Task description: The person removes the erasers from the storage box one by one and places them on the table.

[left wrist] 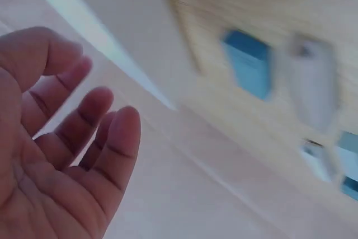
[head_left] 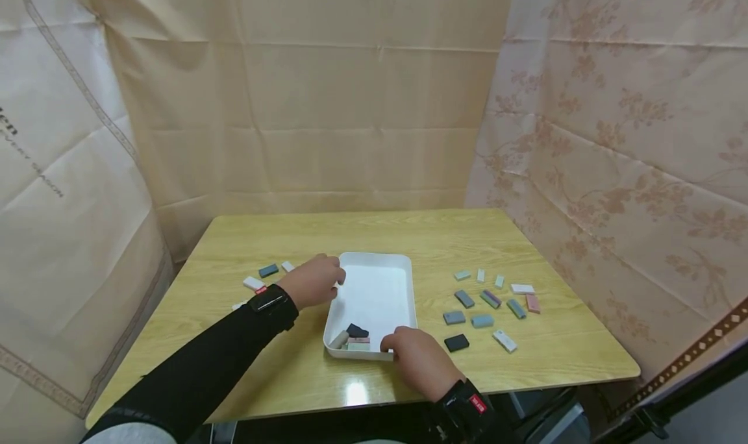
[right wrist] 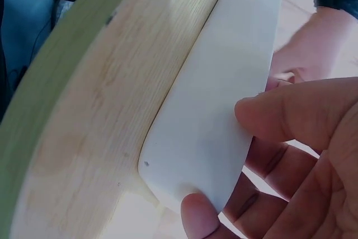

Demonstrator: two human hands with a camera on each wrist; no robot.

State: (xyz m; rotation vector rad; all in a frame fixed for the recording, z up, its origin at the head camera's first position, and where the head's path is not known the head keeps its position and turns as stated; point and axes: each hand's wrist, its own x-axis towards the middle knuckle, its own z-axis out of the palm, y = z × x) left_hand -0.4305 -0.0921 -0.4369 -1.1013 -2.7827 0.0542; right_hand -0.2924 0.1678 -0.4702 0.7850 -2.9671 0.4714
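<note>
A white rectangular tray (head_left: 376, 288) lies on the table, holding a few small blocks in its near left corner, among them a black block (head_left: 357, 331) and a pale green block (head_left: 358, 346). My right hand (head_left: 422, 361) grips the tray's near right rim; the right wrist view shows the thumb (right wrist: 279, 107) on the outer wall. Over the tray's left edge hovers my left hand (head_left: 315, 280), its fingers (left wrist: 120, 149) loosely bent and nothing seen between them. Left of that hand lie a dark blue block (head_left: 268, 271) and white blocks (head_left: 254, 283), partly hidden by the arm.
On the table's right half, several small blocks lie scattered: a black block (head_left: 456, 343), a blue block (head_left: 482, 320), a pink block (head_left: 532, 303), a white block (head_left: 505, 341) and others. Cloth sheets (head_left: 350, 106) hang behind the wooden table (head_left: 280, 372) and at both sides.
</note>
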